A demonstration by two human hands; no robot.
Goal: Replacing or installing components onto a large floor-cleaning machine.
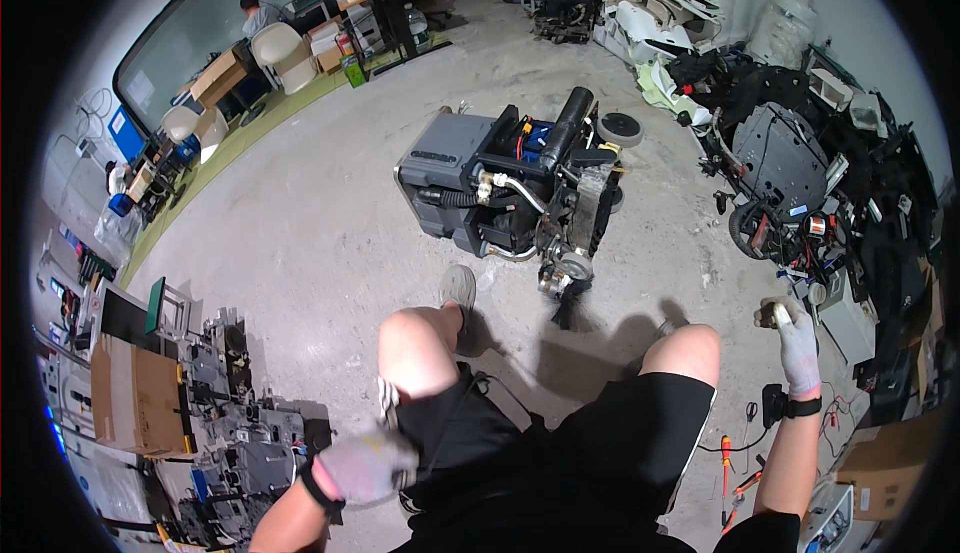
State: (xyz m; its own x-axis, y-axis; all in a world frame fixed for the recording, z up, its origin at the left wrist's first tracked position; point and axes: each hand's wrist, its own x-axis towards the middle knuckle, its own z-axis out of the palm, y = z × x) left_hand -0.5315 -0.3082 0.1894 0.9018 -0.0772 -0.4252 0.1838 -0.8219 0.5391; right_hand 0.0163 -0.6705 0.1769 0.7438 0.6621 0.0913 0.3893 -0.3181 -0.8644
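My right hand [797,343], in a pale work glove, is raised at the right, its fingers closed on a small dark part [769,314] too small to name. My left hand [368,467], gloved too, is beside my left thigh at the lower left. Motion smears its fingers. On the floor ahead of my knees, apart from both hands, lies a grey and black wheeled machine [445,153] with exposed hoses, blue parts inside and a black tube [568,128]. At its near end are a small wheel [574,267] and a dark bristle brush [572,311].
A screwdriver [726,453] and orange-handled tools [745,485] lie by my right forearm. Piled machine parts [780,158] line the right side. At the left stand a cardboard box [138,395] and dismantled grey parts [250,443]. Another person [262,15] sits far back left.
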